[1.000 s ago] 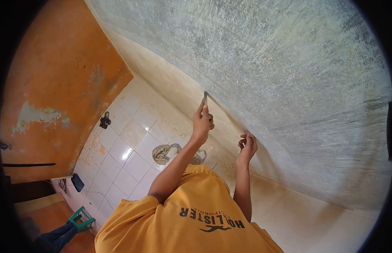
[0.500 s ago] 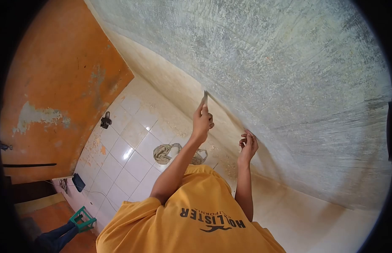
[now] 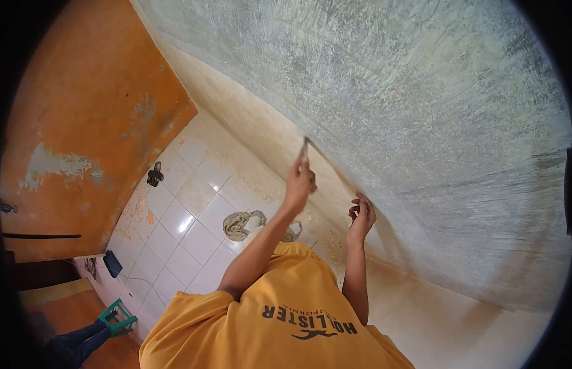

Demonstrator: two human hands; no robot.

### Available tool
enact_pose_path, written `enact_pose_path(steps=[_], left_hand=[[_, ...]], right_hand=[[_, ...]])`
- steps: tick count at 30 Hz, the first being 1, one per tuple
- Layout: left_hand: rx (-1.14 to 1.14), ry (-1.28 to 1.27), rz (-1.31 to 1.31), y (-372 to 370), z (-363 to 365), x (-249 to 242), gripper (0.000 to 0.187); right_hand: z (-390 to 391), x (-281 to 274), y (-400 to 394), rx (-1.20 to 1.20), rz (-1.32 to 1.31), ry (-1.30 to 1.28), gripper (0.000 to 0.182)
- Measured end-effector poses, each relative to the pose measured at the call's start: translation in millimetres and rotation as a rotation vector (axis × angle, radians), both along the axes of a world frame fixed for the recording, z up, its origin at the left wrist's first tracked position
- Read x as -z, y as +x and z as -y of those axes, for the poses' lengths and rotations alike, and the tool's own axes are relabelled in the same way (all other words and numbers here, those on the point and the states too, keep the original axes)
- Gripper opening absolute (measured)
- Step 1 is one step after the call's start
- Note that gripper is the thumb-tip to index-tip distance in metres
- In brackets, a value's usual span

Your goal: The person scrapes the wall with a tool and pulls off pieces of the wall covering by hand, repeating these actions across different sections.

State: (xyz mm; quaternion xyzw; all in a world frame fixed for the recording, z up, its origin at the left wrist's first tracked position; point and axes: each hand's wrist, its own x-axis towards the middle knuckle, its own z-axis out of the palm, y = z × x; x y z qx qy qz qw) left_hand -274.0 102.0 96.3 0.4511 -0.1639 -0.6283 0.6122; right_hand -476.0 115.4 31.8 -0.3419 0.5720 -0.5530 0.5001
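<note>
My left hand (image 3: pixel 301 186) is closed around a thin scraper (image 3: pixel 306 146), its narrow metal blade pointing up. The blade's tip meets the wall (image 3: pixel 415 123) where the rough grey-green surface borders a smooth cream band (image 3: pixel 249 101). Most of the scraper's handle is hidden in my fingers. Farther right along the same border, my right hand (image 3: pixel 362 219) touches the wall with its fingertips. Its fingers are bent and partly apart, and I see nothing held in them.
An orange wall (image 3: pixel 83 111) with peeling patches stands left. On the tiled floor (image 3: pixel 175 246) lie a bundled cloth (image 3: pixel 238 226), a dark object (image 3: pixel 155 174) and paint flakes. Lower left are a green stool (image 3: pixel 118 318) and a person's legs in dark trousers (image 3: pixel 83 344).
My left hand and the scraper have shifted slightly right and down along the border. My right hand stays almost in place at the wall.
</note>
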Motion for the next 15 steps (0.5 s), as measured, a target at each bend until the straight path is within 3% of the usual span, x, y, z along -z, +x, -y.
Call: enact_pose_path(steps=[6,8,11,15], left_hand=[[-0.008,-0.025,0.000,-7,-3,-17,0.053],[-0.063,0.016,0.007,8,12,12,0.052],[-0.106,-0.011,-0.003,18,21,17,0.052],[-0.010,-0.008,-0.006,4,3,-4,0.054]], right_hand=[[-3,4,-5,-0.003,-0.017,-0.009,0.026],[-4,3,-5,0.003,-0.013,0.005,0.026],[-4,-1,0,0.013,0.008,0.001,0.026],[4,7,-4,0.015,-0.027,-0.008,0.026]])
